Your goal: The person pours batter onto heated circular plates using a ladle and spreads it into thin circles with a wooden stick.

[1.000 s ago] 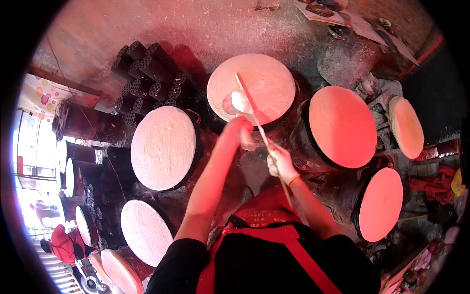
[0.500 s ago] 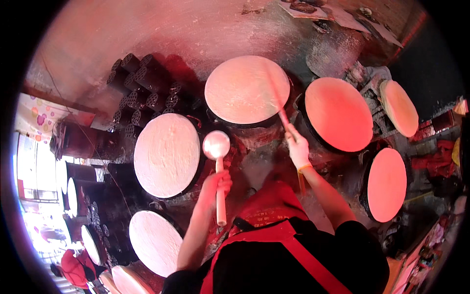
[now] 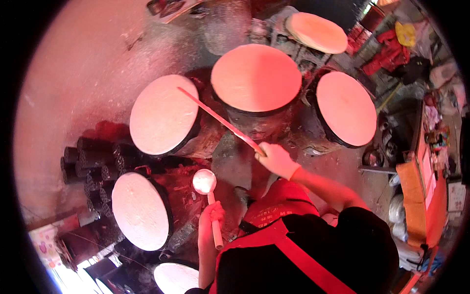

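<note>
My left hand (image 3: 212, 213) is closed round the pale handle of a ladle (image 3: 204, 182); its shiny round bowl points away from me. In my right hand (image 3: 277, 160), which looks to be in a light glove, is a long thin flat wooden stick (image 3: 220, 119). Its far end lies over a round griddle (image 3: 165, 115) covered with a pale sheet; whether it touches cannot be made out. Right of that is another covered griddle (image 3: 257, 78), half in red light. A third pale griddle (image 3: 142, 211) stands left of the ladle.
Another covered griddle (image 3: 346, 109) stands to the right, and part of one (image 3: 176, 278) shows at the lower left. At the back, a pile of round flat sheets (image 3: 317, 32) rests on a stand. Black perforated coal cylinders (image 3: 100, 161) are stacked by the left wall. An orange-covered table (image 3: 416, 206) is at right.
The view has turned right, so the griddles sit further left. The stick now slants to the left, its end over the same griddle as before. Both hands keep their hold.
</note>
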{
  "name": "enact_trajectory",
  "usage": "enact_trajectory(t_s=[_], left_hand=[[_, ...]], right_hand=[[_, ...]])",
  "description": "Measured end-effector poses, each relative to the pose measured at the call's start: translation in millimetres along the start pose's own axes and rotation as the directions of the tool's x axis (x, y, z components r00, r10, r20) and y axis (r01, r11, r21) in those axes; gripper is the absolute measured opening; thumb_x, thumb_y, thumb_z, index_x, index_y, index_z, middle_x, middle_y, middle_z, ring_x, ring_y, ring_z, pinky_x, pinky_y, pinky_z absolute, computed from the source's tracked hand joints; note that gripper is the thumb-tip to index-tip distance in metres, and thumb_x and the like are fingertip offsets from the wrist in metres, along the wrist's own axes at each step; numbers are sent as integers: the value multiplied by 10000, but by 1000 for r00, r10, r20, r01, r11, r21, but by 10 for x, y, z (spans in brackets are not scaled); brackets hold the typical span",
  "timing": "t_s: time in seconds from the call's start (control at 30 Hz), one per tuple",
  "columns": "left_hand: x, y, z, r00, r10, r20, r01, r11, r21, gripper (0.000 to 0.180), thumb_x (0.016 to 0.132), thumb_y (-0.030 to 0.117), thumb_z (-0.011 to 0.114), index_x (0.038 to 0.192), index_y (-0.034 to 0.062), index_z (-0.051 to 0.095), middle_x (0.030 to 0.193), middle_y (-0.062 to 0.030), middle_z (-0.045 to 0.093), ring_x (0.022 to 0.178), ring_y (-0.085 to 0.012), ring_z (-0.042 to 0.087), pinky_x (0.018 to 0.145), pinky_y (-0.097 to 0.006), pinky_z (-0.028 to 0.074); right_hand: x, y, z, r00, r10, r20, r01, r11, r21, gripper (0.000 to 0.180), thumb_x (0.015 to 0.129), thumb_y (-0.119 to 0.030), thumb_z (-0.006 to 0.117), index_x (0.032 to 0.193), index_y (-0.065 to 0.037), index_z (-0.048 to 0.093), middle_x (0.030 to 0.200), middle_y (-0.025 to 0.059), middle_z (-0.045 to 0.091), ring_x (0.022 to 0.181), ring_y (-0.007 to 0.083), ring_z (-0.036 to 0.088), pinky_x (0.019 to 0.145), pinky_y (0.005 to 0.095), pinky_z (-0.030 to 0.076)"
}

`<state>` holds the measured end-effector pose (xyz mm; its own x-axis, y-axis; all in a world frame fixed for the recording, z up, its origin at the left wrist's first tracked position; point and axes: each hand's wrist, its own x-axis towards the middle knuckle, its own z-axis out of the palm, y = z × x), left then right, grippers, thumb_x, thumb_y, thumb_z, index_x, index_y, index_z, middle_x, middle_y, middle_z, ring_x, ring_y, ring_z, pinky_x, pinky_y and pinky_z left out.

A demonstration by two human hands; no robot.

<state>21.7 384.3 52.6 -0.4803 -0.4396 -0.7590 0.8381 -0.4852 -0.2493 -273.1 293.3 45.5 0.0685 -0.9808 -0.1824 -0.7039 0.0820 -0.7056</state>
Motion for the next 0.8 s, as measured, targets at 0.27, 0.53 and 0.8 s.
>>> enact_trajectory(t_s=[0.27, 0.53, 0.8], left_hand=[[378, -718, 633, 983, 22, 181, -10, 998, -66, 124, 925, -6, 435, 1045, -24, 411, 682, -23, 396, 530, -97, 379, 406, -205, 331], [645, -1719, 996, 972, 155, 180, -114, 969, -219, 165, 939, 2, 405, 1101, -32, 408, 701, -28, 408, 555, -105, 391, 437, -221, 354], [670, -2125, 1021, 953, 237, 190, -160, 924, -348, 180, 937, 4, 421, 1102, -69, 417, 712, -30, 405, 571, -93, 387, 417, -206, 349]], right_hand=[[453, 1276, -1341, 993, 39, -110, -49, 995, -88, 331, 877, -340, 527, 902, -21, 613, 810, 220, 616, 829, 401, 601, 718, 488, 453], [714, 1873, -2003, 984, -153, -89, 113, 930, -349, 228, 878, -291, 534, 862, -65, 554, 767, 191, 620, 754, 390, 617, 670, 513, 475], [1111, 1712, -1666, 863, -505, 9, 466, 789, -400, 174, 830, -258, 565, 845, -85, 546, 825, 128, 591, 707, 325, 629, 593, 459, 493]])
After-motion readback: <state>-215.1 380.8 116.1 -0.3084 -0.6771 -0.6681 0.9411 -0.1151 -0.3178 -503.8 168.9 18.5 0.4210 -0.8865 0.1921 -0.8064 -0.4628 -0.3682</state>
